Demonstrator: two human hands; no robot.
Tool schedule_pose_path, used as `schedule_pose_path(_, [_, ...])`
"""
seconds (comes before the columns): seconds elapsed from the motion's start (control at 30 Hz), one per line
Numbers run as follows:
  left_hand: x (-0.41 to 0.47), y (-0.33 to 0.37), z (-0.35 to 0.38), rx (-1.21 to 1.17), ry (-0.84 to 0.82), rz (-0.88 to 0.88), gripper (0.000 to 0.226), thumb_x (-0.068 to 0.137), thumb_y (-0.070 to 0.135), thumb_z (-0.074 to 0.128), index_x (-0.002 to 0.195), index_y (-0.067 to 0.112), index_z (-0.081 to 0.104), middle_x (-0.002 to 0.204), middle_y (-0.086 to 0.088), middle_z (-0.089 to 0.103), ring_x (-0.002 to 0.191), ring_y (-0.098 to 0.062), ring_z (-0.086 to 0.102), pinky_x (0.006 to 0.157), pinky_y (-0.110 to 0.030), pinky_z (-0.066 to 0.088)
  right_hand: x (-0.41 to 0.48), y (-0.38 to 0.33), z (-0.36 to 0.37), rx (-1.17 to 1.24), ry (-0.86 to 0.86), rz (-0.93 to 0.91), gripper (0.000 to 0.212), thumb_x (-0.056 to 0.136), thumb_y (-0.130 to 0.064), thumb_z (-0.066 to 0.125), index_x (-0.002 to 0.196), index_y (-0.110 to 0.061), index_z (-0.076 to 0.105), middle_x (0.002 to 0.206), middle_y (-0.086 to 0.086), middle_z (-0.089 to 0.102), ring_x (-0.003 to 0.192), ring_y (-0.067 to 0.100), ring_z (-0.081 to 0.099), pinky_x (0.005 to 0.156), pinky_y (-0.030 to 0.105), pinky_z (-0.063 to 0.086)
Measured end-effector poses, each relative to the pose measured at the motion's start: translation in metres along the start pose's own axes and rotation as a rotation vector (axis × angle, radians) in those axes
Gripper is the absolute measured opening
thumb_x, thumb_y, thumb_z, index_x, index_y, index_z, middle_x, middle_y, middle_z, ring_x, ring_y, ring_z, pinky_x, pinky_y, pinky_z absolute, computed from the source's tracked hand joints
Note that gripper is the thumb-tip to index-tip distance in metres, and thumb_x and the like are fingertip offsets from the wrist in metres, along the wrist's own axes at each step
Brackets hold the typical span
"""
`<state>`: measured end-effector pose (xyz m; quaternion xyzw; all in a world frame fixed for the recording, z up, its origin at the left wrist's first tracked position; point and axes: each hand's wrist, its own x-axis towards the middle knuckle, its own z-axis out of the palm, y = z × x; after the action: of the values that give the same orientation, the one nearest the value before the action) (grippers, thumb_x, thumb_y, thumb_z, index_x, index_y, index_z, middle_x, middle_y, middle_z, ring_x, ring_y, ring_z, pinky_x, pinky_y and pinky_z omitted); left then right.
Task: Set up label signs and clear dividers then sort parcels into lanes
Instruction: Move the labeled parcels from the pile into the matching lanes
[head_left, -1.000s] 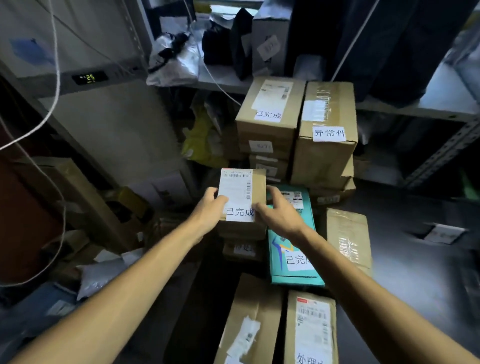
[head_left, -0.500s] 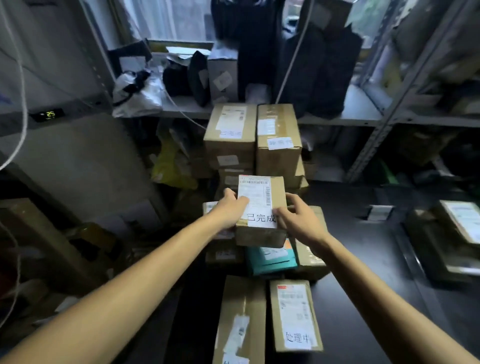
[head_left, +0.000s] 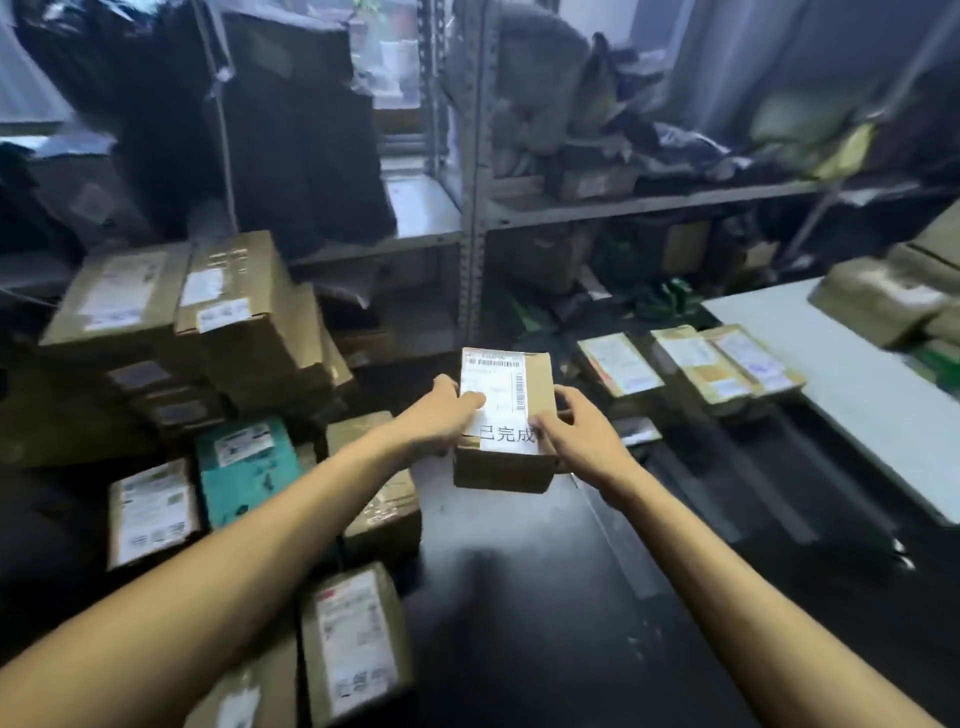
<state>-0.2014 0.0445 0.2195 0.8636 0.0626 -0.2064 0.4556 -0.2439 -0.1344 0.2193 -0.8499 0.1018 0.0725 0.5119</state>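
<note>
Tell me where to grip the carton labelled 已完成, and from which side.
Grip the carton by its two long side walls, one hand from each side, as the left hand and right hand do now. It is narrow, flat-walled, label up, so opposed hands clamp it squarely.

The box (head_left: 506, 415) sat between the left hand (head_left: 441, 415) and right hand (head_left: 576, 436), over the desk (head_left: 519, 597). Stacked boxes (head_left: 208, 322) stood far left, flat parcels (head_left: 696, 369) lay far right, and the shelf rack (head_left: 470, 208) stood behind.

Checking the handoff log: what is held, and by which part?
Small cardboard parcel, by its sides: left grip on the left edge, right grip on the right.
</note>
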Motion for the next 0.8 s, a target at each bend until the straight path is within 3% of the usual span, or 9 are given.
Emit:
schedule_pose_path(0.07, [0.009, 0.023, 0.030, 0.009, -0.017, 0.010, 0.048, 0.100, 0.042, 0.040, 0.137, 0.013, 0.029, 0.095, 0.012, 0.050, 0.085, -0.009, 0.058, 0.063, -0.024, 0.049, 0.006, 0.016, -0.035, -0.019, 0.015, -0.001, 0.046, 0.093, -0.029, 0.055, 0.138, -0.026, 0.046, 0.132, -0.002, 0.060, 0.110, 0.016, 0.061, 0.091, 0.043, 0.056])
schedule_pose_path(0.23, [0.028, 0.076, 0.095, -0.012, -0.067, 0.073, 0.041, 0.102, 0.038, 0.038, 0.134, 0.014, 0.031, 0.095, 0.015, 0.050, 0.081, -0.007, 0.059, 0.055, -0.021, 0.047, 0.020, 0.055, -0.103, 0.010, 0.066, 0.030, 0.047, 0.093, -0.027, 0.055, 0.139, -0.025, 0.046, 0.133, -0.002, 0.060, 0.111, 0.020, 0.063, 0.092, 0.052, 0.055])
schedule_pose_path(0.37, [0.045, 0.109, 0.133, 0.027, -0.096, 0.106, 0.029, 0.101, 0.037, 0.040, 0.123, 0.019, 0.036, 0.097, 0.011, 0.057, 0.081, -0.008, 0.060, 0.058, -0.022, 0.046, 0.039, 0.081, -0.148, 0.022, 0.094, 0.056, 0.050, 0.094, -0.030, 0.055, 0.142, -0.027, 0.043, 0.134, -0.003, 0.059, 0.112, 0.015, 0.061, 0.089, 0.043, 0.057])
schedule_pose_path(0.43, [0.057, 0.127, 0.147, 0.035, -0.087, 0.156, 0.027, 0.099, 0.031, 0.042, 0.123, 0.018, 0.041, 0.109, 0.005, 0.062, 0.086, -0.009, 0.060, 0.064, -0.024, 0.047, 0.052, 0.091, -0.168, 0.009, 0.118, 0.066, 0.051, 0.092, -0.031, 0.056, 0.141, -0.027, 0.044, 0.135, -0.003, 0.059, 0.115, 0.017, 0.059, 0.095, 0.045, 0.054])
schedule_pose_path(0.53, [0.081, 0.157, 0.171, -0.058, -0.081, 0.179, 0.017, 0.094, 0.019, 0.043, 0.108, 0.020, 0.053, 0.117, -0.005, 0.065, 0.101, -0.022, 0.065, 0.084, -0.043, 0.057, 0.079, 0.103, -0.198, -0.071, 0.169, 0.037, 0.049, 0.089, -0.031, 0.056, 0.137, -0.027, 0.046, 0.135, -0.002, 0.059, 0.118, 0.019, 0.058, 0.099, 0.041, 0.048])
schedule_pose_path(0.6, [0.098, 0.178, 0.189, -0.160, -0.113, 0.169, 0.016, 0.094, 0.014, 0.043, 0.103, 0.019, 0.054, 0.118, -0.009, 0.066, 0.105, -0.026, 0.067, 0.086, -0.051, 0.058, 0.098, 0.108, -0.214, -0.224, 0.197, 0.004, 0.070, 0.086, -0.040, 0.061, 0.148, -0.025, 0.031, 0.143, 0.004, 0.050, 0.124, 0.027, 0.052, 0.101, 0.044, 0.044])
schedule_pose_path(0.7, [0.132, 0.214, 0.217, -0.238, -0.097, 0.133, 0.023, 0.095, 0.021, 0.043, 0.115, 0.011, 0.049, 0.119, -0.017, 0.064, 0.102, -0.026, 0.065, 0.088, -0.048, 0.056, 0.128, 0.110, -0.237, -0.427, 0.199, -0.032, 0.114, 0.065, -0.078, 0.058, 0.152, -0.039, -0.003, 0.150, 0.014, 0.027, 0.131, 0.039, 0.041, 0.102, 0.049, 0.039])
schedule_pose_path(0.8, [0.158, 0.241, 0.237, -0.202, -0.075, 0.092, 0.036, 0.096, 0.029, 0.041, 0.125, 0.009, 0.049, 0.121, -0.013, 0.062, 0.109, -0.030, 0.062, 0.096, -0.052, 0.051, 0.157, 0.113, -0.256, -0.665, 0.206, -0.036, 0.125, 0.045, -0.098, 0.041, 0.150, -0.041, 0.004, 0.151, 0.021, 0.017, 0.136, 0.045, 0.031, 0.106, 0.055, 0.035])
